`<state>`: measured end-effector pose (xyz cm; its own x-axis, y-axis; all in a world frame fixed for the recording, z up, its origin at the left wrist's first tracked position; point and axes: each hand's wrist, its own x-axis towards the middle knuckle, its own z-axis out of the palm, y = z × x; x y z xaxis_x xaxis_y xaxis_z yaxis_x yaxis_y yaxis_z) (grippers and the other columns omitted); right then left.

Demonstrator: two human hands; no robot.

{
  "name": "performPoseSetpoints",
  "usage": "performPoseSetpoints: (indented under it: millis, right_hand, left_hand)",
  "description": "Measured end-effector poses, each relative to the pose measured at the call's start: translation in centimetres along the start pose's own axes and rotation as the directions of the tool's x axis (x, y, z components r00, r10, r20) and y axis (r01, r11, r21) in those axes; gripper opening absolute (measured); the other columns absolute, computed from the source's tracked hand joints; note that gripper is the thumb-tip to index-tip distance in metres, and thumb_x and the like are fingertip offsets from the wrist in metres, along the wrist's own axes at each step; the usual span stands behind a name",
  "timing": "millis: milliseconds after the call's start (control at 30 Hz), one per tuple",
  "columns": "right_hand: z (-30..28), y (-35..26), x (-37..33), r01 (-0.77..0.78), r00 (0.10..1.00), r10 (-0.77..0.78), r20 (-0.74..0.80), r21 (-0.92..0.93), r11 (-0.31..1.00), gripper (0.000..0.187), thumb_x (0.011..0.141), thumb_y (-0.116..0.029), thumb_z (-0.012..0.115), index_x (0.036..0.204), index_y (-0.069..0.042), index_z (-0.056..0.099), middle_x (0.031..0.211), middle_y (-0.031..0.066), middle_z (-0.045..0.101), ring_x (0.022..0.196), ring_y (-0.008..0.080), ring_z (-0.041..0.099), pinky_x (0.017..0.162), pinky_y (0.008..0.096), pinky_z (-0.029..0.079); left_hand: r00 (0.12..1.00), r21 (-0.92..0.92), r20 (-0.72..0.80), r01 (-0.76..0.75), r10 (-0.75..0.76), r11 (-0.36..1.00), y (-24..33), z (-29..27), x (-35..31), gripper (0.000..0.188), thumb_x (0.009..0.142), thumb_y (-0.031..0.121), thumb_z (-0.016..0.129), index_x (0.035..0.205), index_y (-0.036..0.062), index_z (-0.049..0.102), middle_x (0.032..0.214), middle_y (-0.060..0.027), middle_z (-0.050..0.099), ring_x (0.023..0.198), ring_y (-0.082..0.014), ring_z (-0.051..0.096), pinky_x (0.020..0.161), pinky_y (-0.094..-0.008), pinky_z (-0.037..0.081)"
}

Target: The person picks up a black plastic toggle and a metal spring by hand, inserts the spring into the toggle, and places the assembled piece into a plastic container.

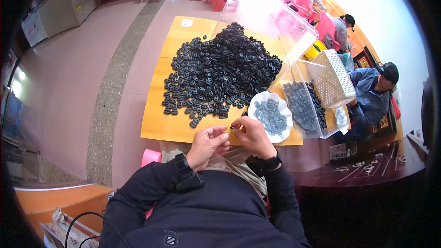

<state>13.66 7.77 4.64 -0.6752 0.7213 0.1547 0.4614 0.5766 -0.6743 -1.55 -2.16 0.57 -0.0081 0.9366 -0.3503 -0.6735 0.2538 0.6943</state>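
Observation:
In front of me a big heap of small black oval pieces with two holes (220, 64) spreads over a yellow-brown tabletop (154, 119). My left hand (210, 144) is closed at the table's near edge, thumb pressed to the fingers; whatever they hold, if anything, is hidden. Close by on its right, my right hand (255, 138) pinches a small dark piece (232, 127) between thumb and forefinger, too small to make out. Beside that hand stands a white scalloped dish (287, 128) full of small grey metal parts, too fine to tell their kind.
Right of the dish, a clear plastic box (330, 131) holds more black pieces, with a white perforated basket (333, 76) on it. A large clear bin (285, 14) leans at the far side. A co-worker in blue (367, 92) sits at the right; other people sit farther back.

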Motion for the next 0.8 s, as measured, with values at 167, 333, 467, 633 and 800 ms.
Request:
performPoseSetpoints:
  millis: [167, 333, 467, 633, 800]
  right_hand:
    - [0.7, -0.8, -0.9, -0.006, 0.999, 0.013, -0.041, 0.176, 0.984, 0.014, 0.079, -0.004, 0.070, 0.092, 0.000, 0.067, 0.077, 0.0057, 0.063, 0.064, 0.0092, 0.055, 0.057, 0.0241, 0.044]
    - [0.4, -0.6, -1.3, 0.066, 0.997, -0.054, -0.055, 0.242, 0.968, 0.012, 0.082, -0.002, 0.069, 0.093, 0.001, 0.066, 0.079, 0.0057, 0.063, 0.063, 0.0092, 0.054, 0.056, 0.0237, 0.044]
    - [-3.2, 1.6, -1.1, 0.011, 0.966, -0.083, -0.245, -0.284, 0.959, 0.018, 0.078, -0.003, 0.067, 0.097, -0.003, 0.066, 0.089, 0.0142, 0.063, 0.072, 0.0283, 0.064, 0.061, 0.0341, 0.050]
    - [-5.5, 4.2, -2.0, -0.263, 0.964, 0.199, -0.175, -0.547, 0.794, 0.021, 0.079, -0.015, 0.068, 0.098, -0.005, 0.067, 0.095, 0.0137, 0.063, 0.088, 0.0350, 0.063, 0.074, 0.0427, 0.050]
    - [-5.0, 4.7, -1.6, -0.243, 0.970, 0.190, -0.155, -0.529, 0.813, 0.013, 0.081, -0.014, 0.064, 0.090, -0.007, 0.069, 0.088, 0.0130, 0.063, 0.084, 0.0345, 0.063, 0.073, 0.0426, 0.050]
  left_hand:
    - [0.998, -0.013, 0.044, -0.033, 0.033, 0.999, -0.2, 0.0, 0.2, 0.020, 0.093, 0.012, 0.060, 0.107, -0.0024, 0.059, 0.089, -0.0056, 0.063, 0.078, -0.0112, 0.063, 0.072, -0.0281, 0.059]
    - [0.997, -0.047, 0.026, -0.069, 0.071, 0.996, -0.6, -0.3, 0.5, 0.016, 0.093, 0.014, 0.062, 0.099, -0.0009, 0.062, 0.085, -0.0053, 0.065, 0.073, -0.0112, 0.064, 0.066, -0.0248, 0.056]
    - [0.999, -0.059, 0.001, -0.038, 0.038, 0.998, 0.1, -0.3, 0.0, 0.013, 0.093, 0.013, 0.060, 0.098, 0.0008, 0.061, 0.086, -0.0047, 0.064, 0.075, -0.0110, 0.063, 0.070, -0.0271, 0.057]
    - [0.999, -0.076, -0.012, -0.036, 0.035, 0.996, 0.4, 0.0, 0.1, 0.011, 0.093, 0.013, 0.060, 0.095, 0.0023, 0.061, 0.085, -0.0034, 0.063, 0.074, -0.0107, 0.062, 0.069, -0.0261, 0.056]
    - [1.000, -0.080, -0.019, -0.025, 0.023, 0.996, 0.6, 0.0, 0.1, 0.011, 0.094, 0.013, 0.060, 0.095, 0.0023, 0.061, 0.086, -0.0032, 0.063, 0.074, -0.0104, 0.062, 0.068, -0.0260, 0.056]
